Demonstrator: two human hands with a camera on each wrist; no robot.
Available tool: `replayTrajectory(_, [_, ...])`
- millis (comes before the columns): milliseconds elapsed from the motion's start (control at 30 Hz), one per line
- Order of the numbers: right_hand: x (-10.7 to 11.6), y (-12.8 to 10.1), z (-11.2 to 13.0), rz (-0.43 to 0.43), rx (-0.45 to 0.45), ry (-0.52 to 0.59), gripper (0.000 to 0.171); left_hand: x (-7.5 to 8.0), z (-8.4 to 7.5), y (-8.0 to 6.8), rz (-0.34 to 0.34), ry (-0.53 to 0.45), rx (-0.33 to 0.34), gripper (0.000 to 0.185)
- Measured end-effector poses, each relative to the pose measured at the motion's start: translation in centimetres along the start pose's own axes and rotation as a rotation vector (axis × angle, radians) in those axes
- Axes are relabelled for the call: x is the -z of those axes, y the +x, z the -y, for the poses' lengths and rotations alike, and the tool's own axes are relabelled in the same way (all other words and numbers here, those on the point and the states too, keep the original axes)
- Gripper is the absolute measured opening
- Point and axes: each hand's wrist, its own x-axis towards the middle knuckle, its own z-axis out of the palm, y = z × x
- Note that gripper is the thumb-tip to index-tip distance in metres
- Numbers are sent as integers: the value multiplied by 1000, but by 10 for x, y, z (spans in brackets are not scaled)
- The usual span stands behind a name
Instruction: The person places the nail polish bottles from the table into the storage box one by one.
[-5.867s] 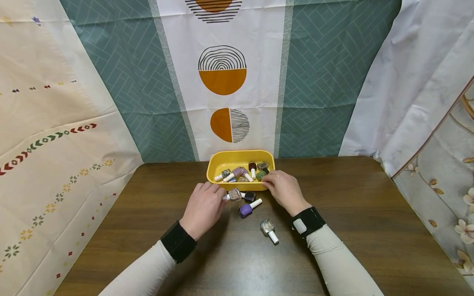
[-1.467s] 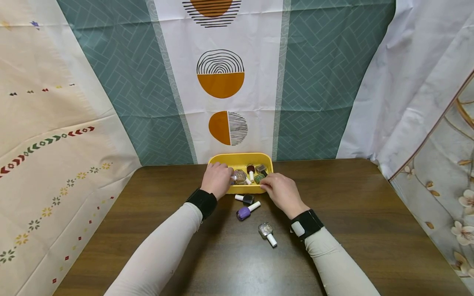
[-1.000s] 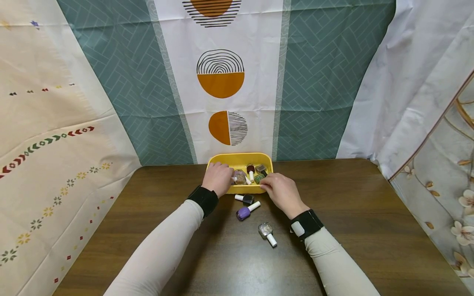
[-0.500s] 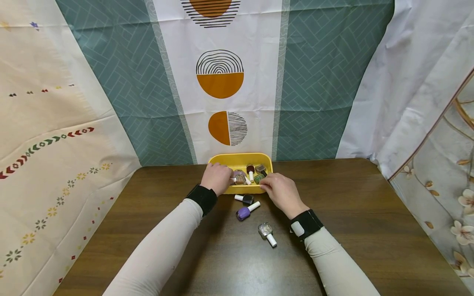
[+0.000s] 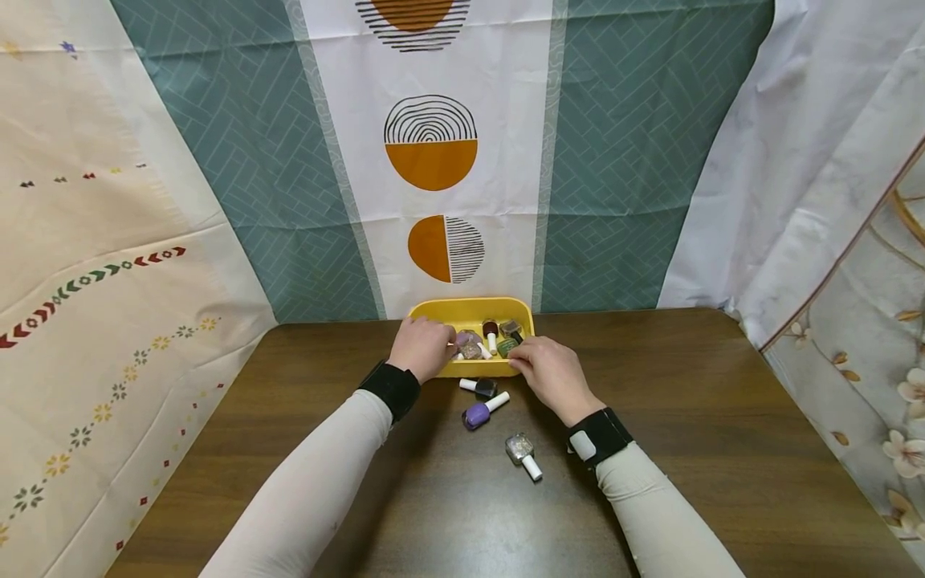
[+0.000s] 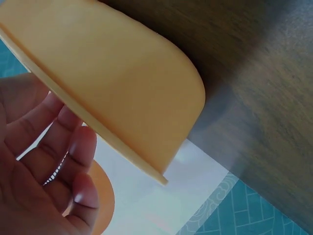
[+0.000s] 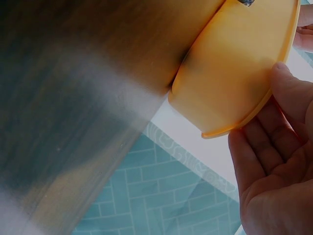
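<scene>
three bottles lie on the table before the tray. left grip, now empty with fingers relaxed, rests over the tray; right grip pinches its rim.

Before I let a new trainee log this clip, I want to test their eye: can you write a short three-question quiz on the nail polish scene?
1. How many bottles lie on the table outside the yellow tray?
2. True or false: the right hand is lifting the purple bottle.
3. Which bottle lies nearest the camera wearer? A) the dark bottle B) the purple bottle C) the glitter bottle

Key: 1. Three. 2. False; it rests at the tray's near right rim, while the left hand is over the tray's left end. 3. C.
</scene>
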Motion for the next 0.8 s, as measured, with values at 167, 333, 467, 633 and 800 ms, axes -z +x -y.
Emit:
replayTrajectory(167, [0, 1, -1, 5, -4, -2, 10, 3, -2, -5, -55, 9, -3, 27])
replayTrajectory(333, [0, 0, 0, 4, 0, 0, 9, 3, -2, -8, -79, 23, -1, 36])
replayTrajectory(467, [-1, 0, 0, 1, 1, 2, 9, 3, -2, -11, -94, 22, -9, 34])
replayTrajectory(633, [-2, 1, -1, -5, 7, 2, 9, 6, -5, -19, -108, 31, -11, 38])
replayTrajectory(800, [-2, 0, -1, -12, 10, -3, 8, 5, -8, -28, -131, 15, -17, 47])
